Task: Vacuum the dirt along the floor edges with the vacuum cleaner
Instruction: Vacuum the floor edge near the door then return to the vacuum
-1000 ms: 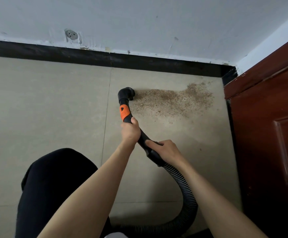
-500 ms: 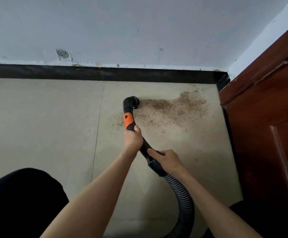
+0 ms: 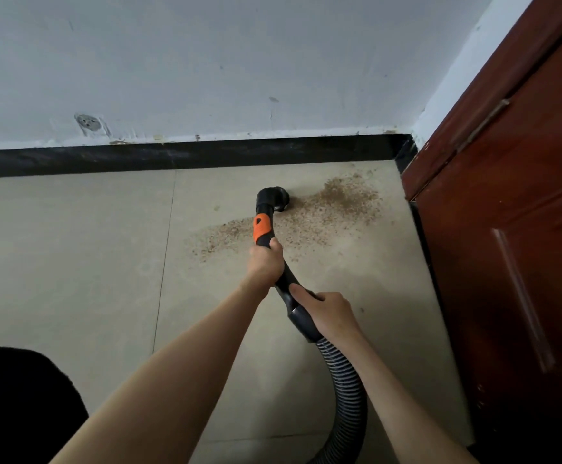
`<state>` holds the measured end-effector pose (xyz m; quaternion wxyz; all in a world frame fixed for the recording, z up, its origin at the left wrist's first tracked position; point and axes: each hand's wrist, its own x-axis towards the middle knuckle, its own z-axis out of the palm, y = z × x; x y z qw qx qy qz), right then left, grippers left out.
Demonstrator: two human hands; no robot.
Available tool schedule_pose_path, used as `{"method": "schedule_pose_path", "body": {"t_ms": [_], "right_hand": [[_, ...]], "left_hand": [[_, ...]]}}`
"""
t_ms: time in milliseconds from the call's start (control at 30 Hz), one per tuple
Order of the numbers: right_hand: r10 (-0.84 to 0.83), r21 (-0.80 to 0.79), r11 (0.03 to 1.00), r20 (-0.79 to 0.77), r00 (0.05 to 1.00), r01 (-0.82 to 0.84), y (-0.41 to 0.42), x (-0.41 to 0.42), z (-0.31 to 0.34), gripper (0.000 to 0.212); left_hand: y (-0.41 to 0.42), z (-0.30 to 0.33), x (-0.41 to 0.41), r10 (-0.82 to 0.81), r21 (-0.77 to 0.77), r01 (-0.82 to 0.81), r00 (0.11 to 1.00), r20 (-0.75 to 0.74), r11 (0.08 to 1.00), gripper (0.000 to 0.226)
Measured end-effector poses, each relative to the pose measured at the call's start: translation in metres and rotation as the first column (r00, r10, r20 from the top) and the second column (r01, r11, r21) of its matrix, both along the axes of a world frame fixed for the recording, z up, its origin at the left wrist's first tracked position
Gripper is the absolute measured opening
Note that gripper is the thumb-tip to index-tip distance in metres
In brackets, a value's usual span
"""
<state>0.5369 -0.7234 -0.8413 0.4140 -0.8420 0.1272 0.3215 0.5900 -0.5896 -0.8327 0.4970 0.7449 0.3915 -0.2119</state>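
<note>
- Since half a second ago: nozzle (image 3: 274, 197) shifted right, deeper into the dirt patch (image 3: 309, 219); more loose dirt now showing left of the wand than before. Black-clad knee at near left sits lower in view.
- One vacuum wand (image 3: 266, 229), black with one orange collar, angled from near right up to far left; nozzle down on the tile floor (image 3: 72, 262), just short of the black baseboard (image 3: 172, 155).
- One ribbed hose (image 3: 345, 380) curving from wand handle toward near edge.
- Two hands on wand. Left hand (image 3: 265, 264) wrapped round the tube just below the orange collar. Right hand (image 3: 330, 313) gripping the handle end, fingers curled over it, right above the hose joint.
- One dirt patch, brown granules, spread from left of the wand to far right near the corner; densest at far right, close to baseboard.
- One red-brown wooden door (image 3: 507, 229) along right side.
- One grey wall (image 3: 239, 61) beyond baseboard, one round patched mark (image 3: 87, 122) at far left.
- One tile seam running near-to-far, left of the wand.
</note>
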Motion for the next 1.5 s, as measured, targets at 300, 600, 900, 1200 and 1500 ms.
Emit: {"method": "schedule_pose_path", "body": {"t_ms": [300,600,900,1200,1500], "right_hand": [[-0.024,0.017,1.0,0.078,0.997,0.023,-0.025,0.006,-0.004,0.049],[-0.168,0.437,0.869,-0.181,0.969,0.232,-0.038,0.002,-0.002,0.054],[-0.154,0.328,0.936,0.048,0.987,0.13,-0.02,0.002,-0.004,0.058],[0.269,0.268,0.921,0.093,0.959,-0.284,0.037,-0.006,-0.003,0.048],[0.098,0.216,0.968,0.156,0.983,-0.131,0.033,-0.013,-0.006,0.04]], "left_hand": [[-0.03,-0.004,0.022,-0.065,0.005,0.065,0.997,0.038,0.998,0.054],[-0.035,-0.007,0.041,-0.206,-0.026,0.207,0.977,0.057,0.978,0.056],[-0.012,-0.004,0.031,-0.083,0.001,0.083,0.988,0.128,0.997,0.05],[0.096,-0.006,-0.019,0.291,0.062,-0.301,0.947,0.134,0.951,0.048],[0.096,-0.005,0.015,0.206,-0.047,-0.202,0.974,0.097,0.978,0.051]]}}
